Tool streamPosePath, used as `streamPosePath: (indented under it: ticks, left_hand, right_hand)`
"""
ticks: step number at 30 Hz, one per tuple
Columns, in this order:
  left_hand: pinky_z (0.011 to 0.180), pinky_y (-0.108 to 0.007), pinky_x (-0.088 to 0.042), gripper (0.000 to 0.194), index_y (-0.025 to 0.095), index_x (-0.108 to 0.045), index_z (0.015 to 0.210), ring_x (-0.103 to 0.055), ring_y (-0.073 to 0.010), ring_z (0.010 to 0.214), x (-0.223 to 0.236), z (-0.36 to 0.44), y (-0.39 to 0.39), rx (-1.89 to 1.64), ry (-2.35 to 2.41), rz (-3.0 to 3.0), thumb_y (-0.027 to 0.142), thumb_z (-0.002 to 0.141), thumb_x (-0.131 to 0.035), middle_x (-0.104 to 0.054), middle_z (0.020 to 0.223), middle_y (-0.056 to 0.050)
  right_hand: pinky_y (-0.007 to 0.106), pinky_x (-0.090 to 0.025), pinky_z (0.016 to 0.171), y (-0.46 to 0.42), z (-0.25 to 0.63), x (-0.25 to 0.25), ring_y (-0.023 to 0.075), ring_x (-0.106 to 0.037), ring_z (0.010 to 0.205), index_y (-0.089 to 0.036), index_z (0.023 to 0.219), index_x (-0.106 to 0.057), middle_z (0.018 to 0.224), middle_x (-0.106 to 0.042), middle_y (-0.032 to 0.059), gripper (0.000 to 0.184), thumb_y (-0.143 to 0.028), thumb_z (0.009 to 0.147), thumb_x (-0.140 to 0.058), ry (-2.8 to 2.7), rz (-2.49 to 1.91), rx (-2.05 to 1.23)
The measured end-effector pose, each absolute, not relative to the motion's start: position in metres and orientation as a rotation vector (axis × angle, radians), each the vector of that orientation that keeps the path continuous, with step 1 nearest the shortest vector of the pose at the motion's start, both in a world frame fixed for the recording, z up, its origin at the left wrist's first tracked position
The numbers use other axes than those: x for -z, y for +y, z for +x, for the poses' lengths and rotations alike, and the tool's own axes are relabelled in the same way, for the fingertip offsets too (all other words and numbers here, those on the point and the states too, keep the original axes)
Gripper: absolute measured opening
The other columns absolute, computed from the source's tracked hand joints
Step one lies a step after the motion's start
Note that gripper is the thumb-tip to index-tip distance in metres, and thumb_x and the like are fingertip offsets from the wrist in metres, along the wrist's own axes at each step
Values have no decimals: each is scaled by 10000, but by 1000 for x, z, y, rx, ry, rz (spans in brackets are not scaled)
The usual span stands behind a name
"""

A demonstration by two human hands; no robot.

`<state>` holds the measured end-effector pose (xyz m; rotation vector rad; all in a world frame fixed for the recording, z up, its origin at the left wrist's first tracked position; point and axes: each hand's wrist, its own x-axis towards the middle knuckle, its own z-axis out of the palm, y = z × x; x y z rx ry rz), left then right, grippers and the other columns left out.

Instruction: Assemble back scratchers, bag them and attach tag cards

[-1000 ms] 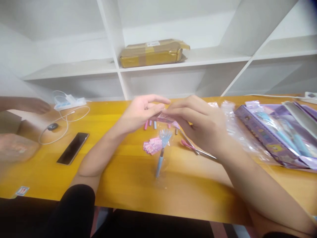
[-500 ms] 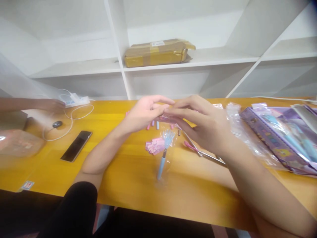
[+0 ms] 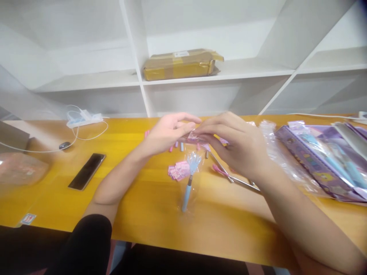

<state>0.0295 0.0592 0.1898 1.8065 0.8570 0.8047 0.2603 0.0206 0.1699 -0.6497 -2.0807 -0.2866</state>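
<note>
Together, left hand (image 3: 169,131) and right hand (image 3: 235,139) pinch a pink packet (image 3: 194,135) | blue-handled tool (image 3: 187,196) in clear bag, beside pink cards (image 3: 179,170)

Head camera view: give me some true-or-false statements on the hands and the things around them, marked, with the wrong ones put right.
1. The left hand and right hand meet at a small pink item. True.
2. The phone lies between the two forearms. False: it lies to the left of the left forearm.
3. The taped parcel rests on the white shelf. True.
4. The blue-handled tool is gripped in the right hand's fingers. False: it lies on the table in clear wrapping.
5. The purple box is at the right of the view. True.
</note>
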Motion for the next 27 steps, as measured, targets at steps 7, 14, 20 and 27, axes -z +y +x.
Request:
streamPosePath:
  ticks: [7, 14, 20, 27]
  left_hand:
    - [430, -202, -415, 411, 211, -753, 1329, -693, -144, 569, -192, 31, 59, -819, 876, 1804, 519, 1066, -688, -759, 752, -30]
    - [406, -198, -392, 403, 217, -760, 1307, -692, -137, 572, -191, 30, 61, -852, 892, 1774, 518, 1044, -715, -819, 859, -52]
    - [463, -196, -459, 392, 192, -742, 1330, -788, -167, 727, -189, 32, 63, -864, 889, 1743, 467, 1052, -710, -864, 1055, -103]
    - [713, -283, -658, 431, 173, -711, 1298, -831, -216, 887, -187, 33, 65, -923, 786, 1697, 518, 1042, -741, -855, 1047, -130]
  right_hand:
    - [339, -543, 871, 23, 258, -167, 177, -681, 971, -239, 1281, -706, 1120, -782, 48, 265, -105, 1053, -681, -2091, -596, 389]
    - [357, -486, 828, 21, 261, -164, 185, -640, 881, -259, 1317, -713, 1028, -777, 35, 249, -177, 1109, -602, -2210, -642, 338]
    - [361, -463, 776, 17, 262, -167, 171, -664, 884, -251, 1373, -706, 1241, -796, 46, 319, -140, 1122, -543, -2339, -662, 436]
    - [349, -561, 783, 21, 266, -167, 190, -702, 935, -221, 1455, -629, 1244, -740, 118, 459, -381, 1044, -756, -2061, -895, 169]
